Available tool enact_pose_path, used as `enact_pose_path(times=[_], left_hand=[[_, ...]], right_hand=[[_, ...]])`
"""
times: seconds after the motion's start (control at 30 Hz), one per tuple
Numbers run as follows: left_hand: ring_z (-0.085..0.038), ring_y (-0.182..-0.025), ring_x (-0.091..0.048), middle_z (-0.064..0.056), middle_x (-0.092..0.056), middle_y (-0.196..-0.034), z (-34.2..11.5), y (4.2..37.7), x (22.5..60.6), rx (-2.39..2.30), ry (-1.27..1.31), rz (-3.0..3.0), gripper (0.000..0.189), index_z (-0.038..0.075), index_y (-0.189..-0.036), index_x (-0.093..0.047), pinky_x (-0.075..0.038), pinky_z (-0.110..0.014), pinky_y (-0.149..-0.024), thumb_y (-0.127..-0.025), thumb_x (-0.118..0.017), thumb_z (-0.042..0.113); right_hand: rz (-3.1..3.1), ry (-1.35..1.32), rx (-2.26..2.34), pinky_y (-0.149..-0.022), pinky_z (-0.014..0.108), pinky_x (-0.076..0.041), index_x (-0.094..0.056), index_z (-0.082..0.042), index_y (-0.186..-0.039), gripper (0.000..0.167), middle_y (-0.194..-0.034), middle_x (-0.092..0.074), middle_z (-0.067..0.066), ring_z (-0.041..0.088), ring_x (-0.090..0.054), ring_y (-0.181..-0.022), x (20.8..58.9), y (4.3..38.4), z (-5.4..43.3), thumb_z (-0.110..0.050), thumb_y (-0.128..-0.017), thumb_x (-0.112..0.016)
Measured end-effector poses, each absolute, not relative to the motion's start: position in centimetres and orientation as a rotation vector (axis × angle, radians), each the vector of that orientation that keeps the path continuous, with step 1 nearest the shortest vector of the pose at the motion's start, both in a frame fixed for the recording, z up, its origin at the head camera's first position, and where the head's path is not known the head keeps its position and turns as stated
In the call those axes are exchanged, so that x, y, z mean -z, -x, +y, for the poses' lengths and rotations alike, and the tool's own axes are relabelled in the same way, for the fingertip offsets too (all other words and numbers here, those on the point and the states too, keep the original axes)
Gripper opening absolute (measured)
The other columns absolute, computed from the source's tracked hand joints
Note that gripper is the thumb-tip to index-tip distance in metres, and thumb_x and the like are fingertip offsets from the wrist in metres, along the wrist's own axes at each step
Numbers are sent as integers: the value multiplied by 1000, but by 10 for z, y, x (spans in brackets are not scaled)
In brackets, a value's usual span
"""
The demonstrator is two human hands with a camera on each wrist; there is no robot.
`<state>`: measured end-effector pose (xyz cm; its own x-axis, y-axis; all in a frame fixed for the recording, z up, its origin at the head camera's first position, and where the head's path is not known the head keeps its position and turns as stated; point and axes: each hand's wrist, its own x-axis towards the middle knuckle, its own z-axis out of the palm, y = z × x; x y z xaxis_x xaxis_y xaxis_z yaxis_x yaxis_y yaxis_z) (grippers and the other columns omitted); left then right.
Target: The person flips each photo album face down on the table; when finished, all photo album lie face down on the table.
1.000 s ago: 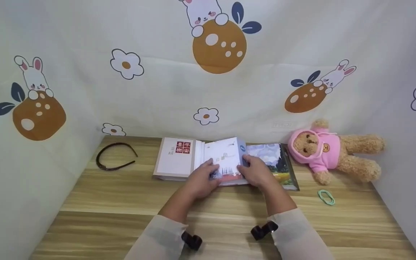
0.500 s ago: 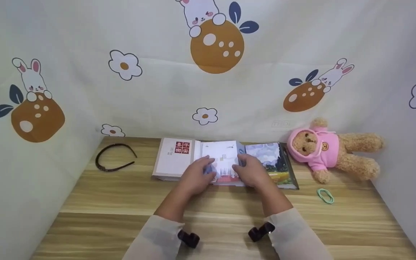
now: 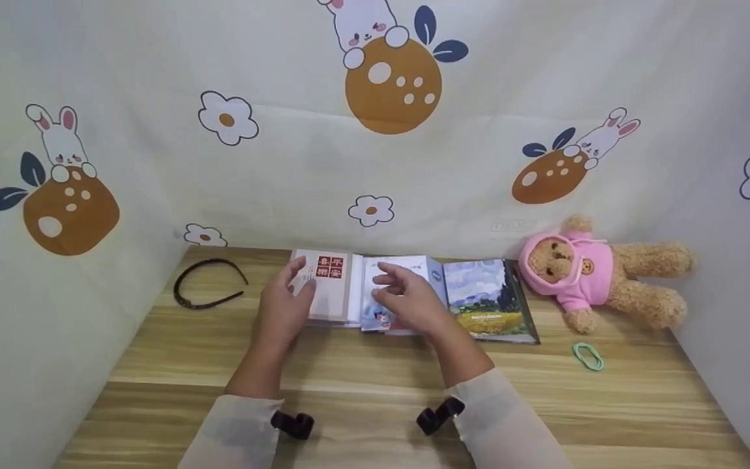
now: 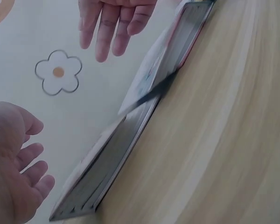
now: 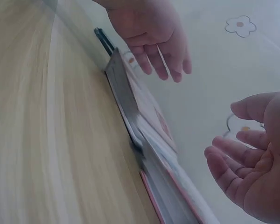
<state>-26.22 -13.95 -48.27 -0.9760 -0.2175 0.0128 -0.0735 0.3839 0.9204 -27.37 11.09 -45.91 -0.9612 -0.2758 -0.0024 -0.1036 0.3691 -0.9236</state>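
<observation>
Three books lie in a row at the back of the table. The left book [image 3: 333,293] has a pale cover with red squares of characters. A white-and-blue illustrated book [image 3: 375,319] lies in the middle, partly hidden by a hand. On the right is a book with a painted landscape cover [image 3: 486,293]. My left hand [image 3: 280,312] hovers over the left book's outer side, fingers relaxed and holding nothing. Over the middle book, my right hand [image 3: 414,303] is held with loosely bent fingers and nothing in it. In the left wrist view both hands are apart from the books' page edges [image 4: 102,175].
A dark headband [image 3: 183,303] lies on the left of the wooden table [image 3: 362,391]. At the right are a teddy bear in a pink hoodie [image 3: 593,273] and a green hair tie [image 3: 588,356]. A printed curtain [image 3: 284,176] stands behind the table.
Both hands have let go of the middle book and lifted. The left hand has moved left over the left book; the right hand has shifted left. The middle book, slightly raised earlier, now lies flatter.
</observation>
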Motion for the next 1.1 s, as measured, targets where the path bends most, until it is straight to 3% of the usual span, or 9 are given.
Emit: enact_pose_path(times=[0.2, 0.43, 0.67, 0.9, 1.1], left_hand=[[-34, -165, -31, -7, -39, -174, -167, 260, 486, 1615, -337, -2566, 62, 20, -165, -43, -24, -57, -135, -106, -60, 32], [-38, -165, -27, -19, -28, -177, -179, 264, 498, 1797, -333, -2645, 76, 9, -171, -23, -24, -51, -136, -107, -61, 24], [-42, -159, -39, -27, -41, -168, -180, 264, 502, 1840, -324, -2634, 66, -3, -164, -35, -32, -52, -133, -104, -60, 9], [-40, -160, -37, -24, -37, -172, -182, 260, 483, 1904, -424, -2579, 71, 1, -166, -32, -33, -51, -133, -101, -59, 6], [-34, -151, -49, -15, -46, -167, -166, 252, 460, 2017, -355, -2369, 67, 15, -165, -41, -48, -47, -122, -101, -59, 12]], right_hand=[[2410, 384, 1642, -112, 45, -58, -54, -11, -157, 59, -145, -69, 16, 31, -68, -132, 464, 280, 85, -21, -101, -72], [2363, 329, 1597, -126, 48, -45, -49, -14, -161, 67, -166, -51, 12, 34, -51, -153, 481, 277, 65, -27, -100, -73], [2388, 325, 1501, -135, 48, -29, -43, -14, -165, 68, -171, -43, 11, 30, -38, -162, 489, 268, 52, -34, -104, -68], [2431, 410, 1346, -135, 48, -27, -39, -17, -167, 70, -172, -41, 8, 27, -36, -162, 485, 264, 50, -42, -106, -63], [2334, 446, 1458, -136, 48, -27, -45, -15, -164, 64, -170, -46, 6, 26, -38, -161, 480, 267, 54, -40, -107, -62]])
